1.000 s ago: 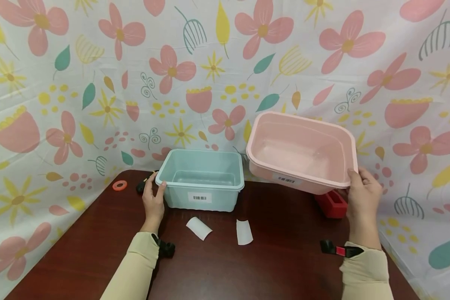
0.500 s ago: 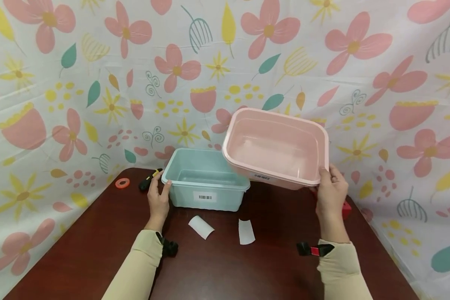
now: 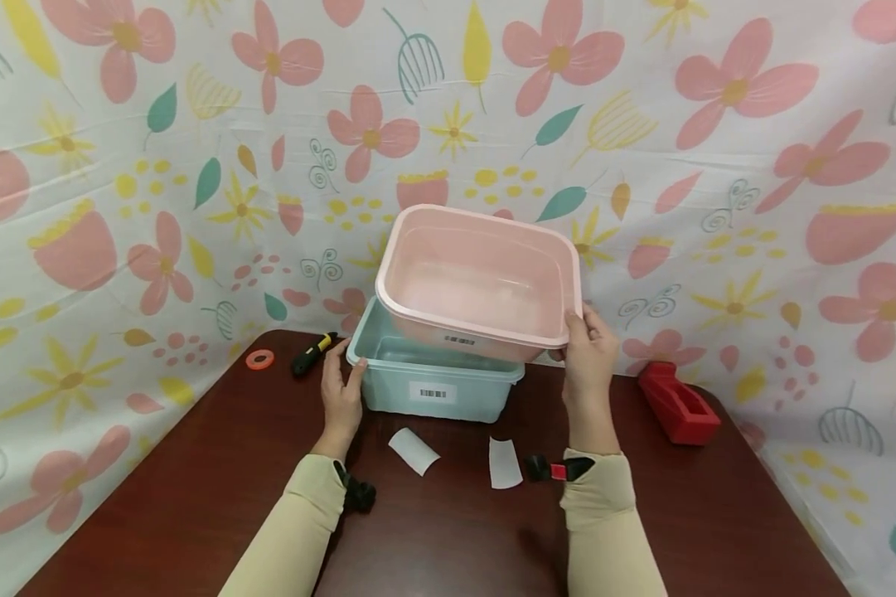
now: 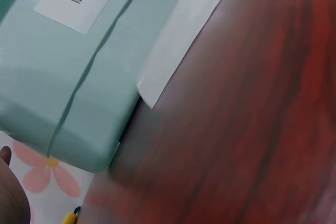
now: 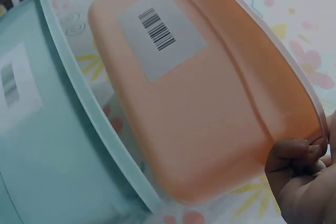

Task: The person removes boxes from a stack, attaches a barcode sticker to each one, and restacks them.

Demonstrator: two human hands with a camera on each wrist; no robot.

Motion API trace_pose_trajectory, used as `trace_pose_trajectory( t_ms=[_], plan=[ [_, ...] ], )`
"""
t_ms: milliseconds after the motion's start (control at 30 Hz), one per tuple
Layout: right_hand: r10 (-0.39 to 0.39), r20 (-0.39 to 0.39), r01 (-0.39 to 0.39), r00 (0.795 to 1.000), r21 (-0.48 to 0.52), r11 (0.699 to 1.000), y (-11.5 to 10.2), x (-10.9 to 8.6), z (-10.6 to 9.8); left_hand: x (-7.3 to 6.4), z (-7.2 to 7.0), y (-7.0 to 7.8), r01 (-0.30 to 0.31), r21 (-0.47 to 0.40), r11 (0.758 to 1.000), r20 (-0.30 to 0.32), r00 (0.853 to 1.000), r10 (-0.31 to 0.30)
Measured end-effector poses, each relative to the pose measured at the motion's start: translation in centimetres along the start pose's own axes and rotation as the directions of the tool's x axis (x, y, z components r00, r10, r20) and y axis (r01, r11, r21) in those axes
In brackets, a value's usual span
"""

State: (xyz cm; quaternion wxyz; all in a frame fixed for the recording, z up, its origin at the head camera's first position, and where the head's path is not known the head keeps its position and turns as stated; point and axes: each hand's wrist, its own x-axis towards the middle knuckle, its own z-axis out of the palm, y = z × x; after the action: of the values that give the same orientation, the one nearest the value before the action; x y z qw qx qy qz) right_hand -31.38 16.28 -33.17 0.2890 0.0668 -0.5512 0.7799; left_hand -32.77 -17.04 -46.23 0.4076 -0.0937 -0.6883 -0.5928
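A light blue plastic bin (image 3: 440, 396) with a barcode label stands on the table in the head view. My left hand (image 3: 341, 398) grips its left front corner, thumb at the front of the rim and fingers along the side. Above the blue bin, a pink bin (image 3: 485, 282) hangs tilted, its opening facing me. My right hand (image 3: 591, 356) pinches the pink bin's right rim; curled fingers (image 5: 294, 156) show under that rim in the right wrist view. That view also shows a barcode label (image 5: 160, 32) on the pink bin's wall and a gap between the two bins.
Two white paper pieces, a curled one (image 3: 414, 452) and a flatter one (image 3: 504, 464), lie before the blue bin. A yellow-black utility knife (image 3: 313, 355) and an orange ring (image 3: 259, 359) lie left. A red tape dispenser (image 3: 679, 404) stands right. Patterned cloth hangs behind.
My right hand has carried the pink bin leftward, from beside the blue bin to over it. The red tape dispenser has come into full view. My left hand stays on the blue bin.
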Motion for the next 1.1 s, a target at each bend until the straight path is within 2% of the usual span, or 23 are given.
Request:
trace_pose_trajectory(
  t_ms=[133,367,467,567,700,800,1000,1100],
  plan=[
    [0.031,0.041,-0.030,0.999,-0.004,1.000,1.2,-0.2,1.3,-0.4,0.3,-0.7,0.008,0.027,1.000,0.022,1.000,-0.008],
    [0.108,0.077,-0.098,0.991,-0.119,0.988,2.3,-0.6,1.3,-0.8,0.6,-0.5,-0.005,0.028,1.000,0.030,1.000,0.004],
    [0.125,0.089,-0.110,0.988,-0.150,0.982,2.6,-0.5,1.2,-0.6,0.7,0.1,0.000,0.015,1.000,0.043,0.999,-0.001],
    [0.151,0.096,-0.132,0.984,-0.182,0.974,2.9,-0.2,1.2,-0.5,0.6,1.8,0.007,0.003,1.000,0.062,0.998,-0.007],
    [0.218,0.103,-0.187,0.970,-0.248,0.950,3.6,-0.1,1.1,-0.7,0.4,3.9,-0.013,-0.006,1.000,0.064,0.998,0.013],
    [0.256,0.110,-0.212,0.960,-0.310,0.927,4.1,-0.1,1.1,-0.8,0.4,4.0,-0.039,-0.012,0.999,0.061,0.997,0.039],
    [0.254,0.153,-0.164,0.955,-0.441,0.882,4.6,-0.2,1.1,-0.6,0.4,3.7,-0.057,-0.040,0.998,0.085,0.995,0.060],
    [0.251,0.162,-0.147,0.954,-0.477,0.867,4.7,-0.1,1.2,-0.6,0.5,3.7,-0.068,-0.044,0.997,0.081,0.994,0.072]
  ],
)
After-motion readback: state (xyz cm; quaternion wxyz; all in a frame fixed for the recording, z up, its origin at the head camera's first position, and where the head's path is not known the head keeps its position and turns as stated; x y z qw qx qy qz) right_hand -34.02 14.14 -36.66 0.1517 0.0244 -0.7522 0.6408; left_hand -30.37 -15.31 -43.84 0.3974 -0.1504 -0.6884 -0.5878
